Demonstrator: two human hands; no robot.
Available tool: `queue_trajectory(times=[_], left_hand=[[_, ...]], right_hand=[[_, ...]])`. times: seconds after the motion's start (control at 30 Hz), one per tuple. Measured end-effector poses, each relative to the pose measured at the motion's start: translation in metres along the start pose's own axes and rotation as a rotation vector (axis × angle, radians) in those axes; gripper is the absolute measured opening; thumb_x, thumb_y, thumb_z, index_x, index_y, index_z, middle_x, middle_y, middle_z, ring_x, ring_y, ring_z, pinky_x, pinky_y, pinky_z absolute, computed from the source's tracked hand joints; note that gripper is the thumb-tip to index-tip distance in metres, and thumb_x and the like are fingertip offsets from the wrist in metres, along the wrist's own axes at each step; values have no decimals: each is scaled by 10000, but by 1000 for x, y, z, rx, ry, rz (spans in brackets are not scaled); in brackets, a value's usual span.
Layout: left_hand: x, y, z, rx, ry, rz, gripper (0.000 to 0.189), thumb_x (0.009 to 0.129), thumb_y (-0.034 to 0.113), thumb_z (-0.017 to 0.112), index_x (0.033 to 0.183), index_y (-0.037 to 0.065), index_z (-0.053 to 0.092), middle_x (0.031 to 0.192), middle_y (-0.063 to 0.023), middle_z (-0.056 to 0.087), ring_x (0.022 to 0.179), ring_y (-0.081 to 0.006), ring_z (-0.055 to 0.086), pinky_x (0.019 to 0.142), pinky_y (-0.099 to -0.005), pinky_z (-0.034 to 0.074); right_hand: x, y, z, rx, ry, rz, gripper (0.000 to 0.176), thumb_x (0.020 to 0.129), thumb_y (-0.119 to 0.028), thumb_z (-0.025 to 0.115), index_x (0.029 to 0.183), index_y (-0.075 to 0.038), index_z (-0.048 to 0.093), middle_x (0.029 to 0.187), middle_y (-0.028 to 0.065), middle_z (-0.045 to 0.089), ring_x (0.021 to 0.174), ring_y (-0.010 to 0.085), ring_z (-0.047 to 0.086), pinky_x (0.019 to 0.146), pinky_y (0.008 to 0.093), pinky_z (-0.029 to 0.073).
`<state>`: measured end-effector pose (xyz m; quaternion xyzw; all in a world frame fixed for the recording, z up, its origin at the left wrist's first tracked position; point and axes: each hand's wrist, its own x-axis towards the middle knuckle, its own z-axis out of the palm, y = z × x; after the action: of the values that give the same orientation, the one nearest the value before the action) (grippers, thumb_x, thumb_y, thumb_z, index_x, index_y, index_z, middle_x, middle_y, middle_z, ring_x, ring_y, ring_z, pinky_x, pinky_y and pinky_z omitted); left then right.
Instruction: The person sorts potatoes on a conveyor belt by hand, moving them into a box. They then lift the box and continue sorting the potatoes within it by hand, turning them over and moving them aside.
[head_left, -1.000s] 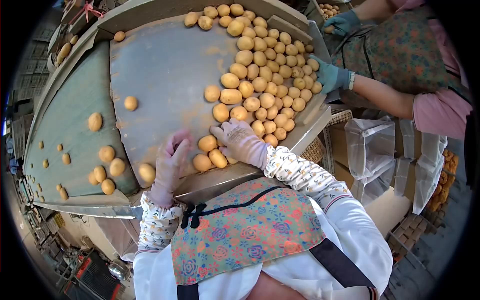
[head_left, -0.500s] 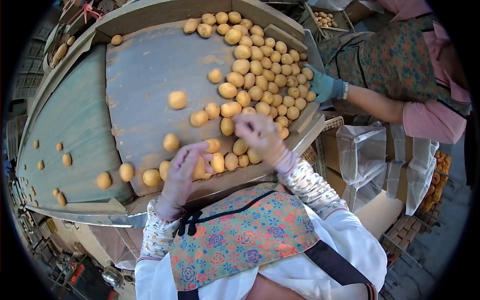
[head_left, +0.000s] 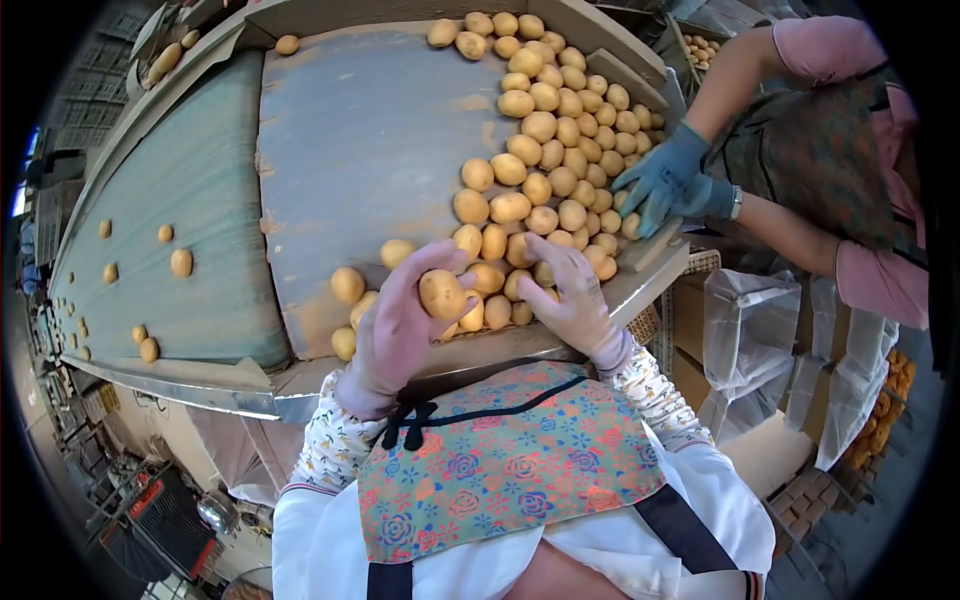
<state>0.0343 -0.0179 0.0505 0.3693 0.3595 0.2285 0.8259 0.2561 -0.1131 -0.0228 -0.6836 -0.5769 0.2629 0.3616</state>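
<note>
In my left hand (head_left: pixel 388 325), gloved in pale pink, a round yellow potato (head_left: pixel 442 294) rests against the palm, the fingers curled up around it. My right hand (head_left: pixel 582 305) wears the same kind of glove. Its thumb and fingers are apart, reaching over potatoes (head_left: pixel 495 311) along the near edge of the sorting table; I see nothing gripped in it. Many more potatoes (head_left: pixel 570 160) crowd the right side of the grey table surface (head_left: pixel 370 130). A few potatoes (head_left: pixel 347 285) lie just left of my left hand.
A green conveyor belt (head_left: pixel 190 200) at left carries scattered potatoes. Across the table's right end, a co-worker's blue-gloved hands (head_left: pixel 665 180) touch the pile. Boxes with clear plastic liners (head_left: pixel 745 325) stand at lower right. A raised wooden rim (head_left: pixel 340 15) borders the table.
My left hand now has a potato turned up in its palm. My right hand has opened from its blurred, bunched pose. The co-worker's second hand has come in. The view has shifted, and loose potatoes have moved right.
</note>
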Motion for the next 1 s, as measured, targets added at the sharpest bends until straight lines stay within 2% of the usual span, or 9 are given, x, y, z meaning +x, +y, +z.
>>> queue_trajectory(times=[0.13, 0.17, 0.23, 0.33, 0.53, 0.63, 0.73, 0.83, 1.0], left_hand=[[7, -2, 4, -288, -117, -61, 573, 1094, 376, 297, 1518, -8, 304, 1515, -165, 397, 1390, -300, 437, 1145, -452, 372], [8, 0, 8, -372, -179, -84, 554, 1101, 335, 292, 1527, -19, 279, 1529, -166, 377, 1414, -295, 412, 1154, -437, 361], [5, -6, 10, -292, -122, -8, 614, 1099, 363, 273, 1543, -56, 210, 1571, -178, 304, 1467, -298, 318, 1201, -416, 264], [0, -5, 6, -146, -134, 69, 671, 1075, 439, 297, 1542, -39, 235, 1602, -169, 281, 1501, -317, 246, 1217, -459, 196], [-5, -5, -14, 201, 71, 2, 539, 1036, 252, 488, 1478, -31, 367, 1358, -146, 554, 1269, -243, 538, 1115, -391, 377], [-5, -3, -17, 149, 100, -39, 506, 971, 151, 636, 1426, 8, 468, 1110, -65, 636, 1021, -117, 597, 946, -276, 476], [-2, -4, -18, 299, 92, -29, 531, 959, 154, 660, 1427, -2, 466, 1104, -67, 642, 960, -103, 609, 857, -261, 506], [3, -17, -16, 387, 62, 149, 545, 941, 124, 683, 1419, -25, 467, 1151, -87, 646, 981, -115, 630, 856, -270, 527], [7, -16, -4, 183, -20, 61, 596, 924, 92, 692, 1444, -48, 436, 1236, -93, 632, 1085, -140, 634, 932, -302, 530]], right_hand=[[11, -45, 3, 597, -227, 76, 741, 826, -122, 774, 1477, -8, 439, 1196, 134, 627, 1024, 217, 618, 907, 326, 516], [17, -49, 4, 333, -210, -102, 748, 846, -162, 780, 1485, 0, 426, 1224, 119, 621, 1048, 200, 606, 906, 322, 512], [20, -40, 21, 238, -153, -138, 672, 868, -164, 753, 1438, 39, 461, 1243, 162, 623, 1074, 208, 619, 908, 340, 506], [19, -36, 27, 692, -197, 10, 658, 894, -150, 720, 1461, 30, 438, 1266, 148, 623, 1106, 222, 609, 928, 344, 499], [20, -47, 12, 1204, -463, 390, 547, 998, -188, 590, 1485, -1, 424, 1044, 33, 652, 920, 100, 630, 845, 236, 517], [17, -48, 9, 1368, -476, 464, 517, 1027, -220, 556, 1485, -16, 433, 940, -3, 623, 830, 43, 607, 775, 194, 502], [17, -56, 8, 1374, -431, 511, 528, 1020, -233, 583, 1482, -23, 440, 913, -9, 621, 792, 38, 598, 748, 189, 502], [12, -41, 14, 1078, -389, 320, 571, 973, -191, 653, 1468, 4, 443, 1093, 45, 634, 963, 96, 626, 871, 240, 516], [9, -50, 20, 841, -121, 3, 689, 860, -114, 770, 1450, 48, 451, 1359, 139, 565, 1224, 196, 573, 1027, 314, 467]])
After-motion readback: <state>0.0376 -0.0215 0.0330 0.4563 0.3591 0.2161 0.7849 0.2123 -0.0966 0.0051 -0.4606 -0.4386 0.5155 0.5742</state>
